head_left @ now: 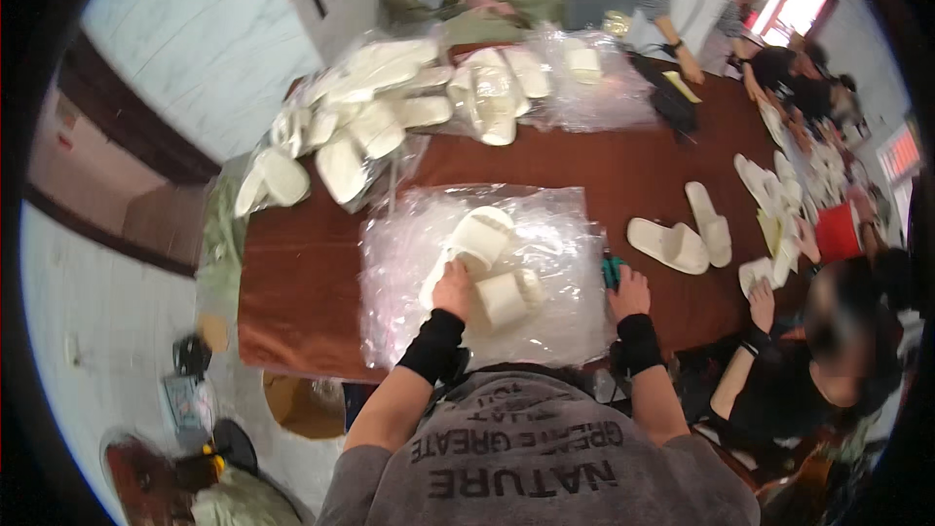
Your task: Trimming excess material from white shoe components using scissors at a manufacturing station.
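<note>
Two white open-toe slippers lie on a stack of clear plastic bags (570, 331) in front of me. My left hand (451, 289) is closed on the side of the left slipper (482, 236), which is angled away to the upper right. Beside it, nearer to me, is the right slipper (504, 300), untouched. At the right edge of the stack, my right hand (631, 294) has its fingers around a small dark-green tool (611, 271); its kind is too small to make out. Both wrists wear black bands.
A heap of bagged white slippers (375, 122) covers the far left of the brown table (312, 302). A loose pair of slippers (670, 244) lies to the right. Co-workers handle slippers along the right side; another person (687, 10) stands across the table. A cardboard box (297, 401) is below left.
</note>
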